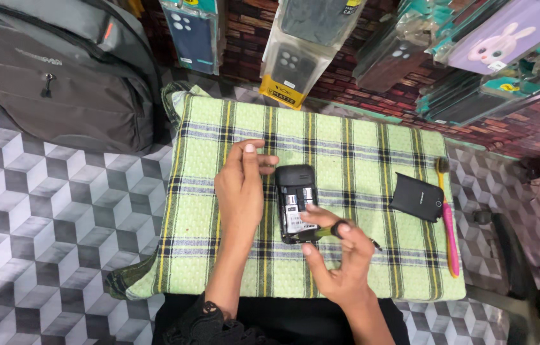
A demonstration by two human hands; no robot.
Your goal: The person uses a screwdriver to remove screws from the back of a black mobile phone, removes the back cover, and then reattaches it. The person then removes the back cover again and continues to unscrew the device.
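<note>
Lying face down on the green checked cloth [359, 153], the opened black phone [296, 201] is steadied by the left hand [239, 185], fingers loosely spread. The right hand [340, 259] pinches a small screwdriver [331, 230]. Risk: the tip could slip and gouge exposed contacts.

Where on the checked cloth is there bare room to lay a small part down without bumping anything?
Free patches on the checked cloth: the far strip beyond the open phone, and the band between the phone and the black back cover. The near right corner, before the pink toothbrush, is bare too. Crowded: the middle, where the left hand and right hand work the phone.
</note>
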